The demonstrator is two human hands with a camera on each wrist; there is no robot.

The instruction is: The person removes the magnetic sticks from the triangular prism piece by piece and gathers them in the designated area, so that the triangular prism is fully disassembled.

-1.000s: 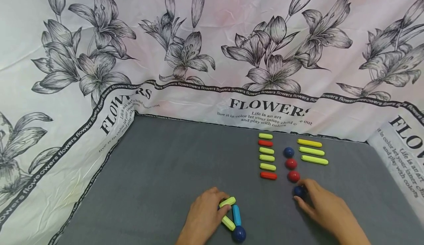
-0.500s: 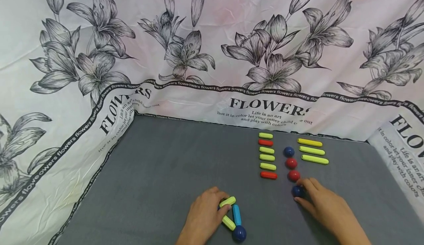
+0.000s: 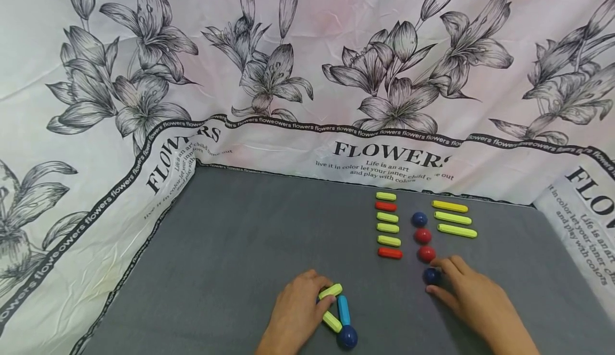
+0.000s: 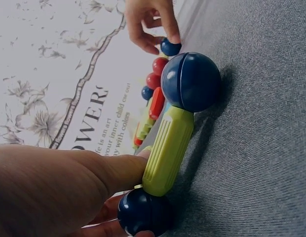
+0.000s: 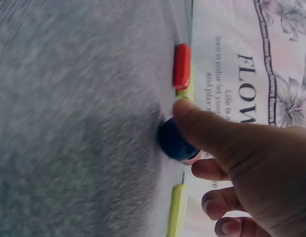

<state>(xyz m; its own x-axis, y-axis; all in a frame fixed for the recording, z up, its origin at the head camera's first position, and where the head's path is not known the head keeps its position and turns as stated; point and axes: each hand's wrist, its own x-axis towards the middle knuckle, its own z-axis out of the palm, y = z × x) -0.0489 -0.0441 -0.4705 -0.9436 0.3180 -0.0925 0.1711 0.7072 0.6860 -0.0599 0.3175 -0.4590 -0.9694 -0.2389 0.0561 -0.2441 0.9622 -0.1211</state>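
Note:
My left hand holds a small construction of toy building sticks and balls on the grey cloth. Two lime sticks, one of them a stick beside the thumb, and a light blue stick show in it. A dark blue ball forms its near corner. In the left wrist view another dark blue ball sits among the fingers, with the thumb against a lime stick. My right hand pinches a loose dark blue ball between thumb and fingers, just below a red ball.
A column of short lime and red sticks lies left of the balls. Further up are another red ball and a blue ball. Longer yellow and lime sticks lie to their right. Flower-printed cloth rises behind.
The blue ball in my right hand has shifted slightly left. My left hand and its construction stay practically still.

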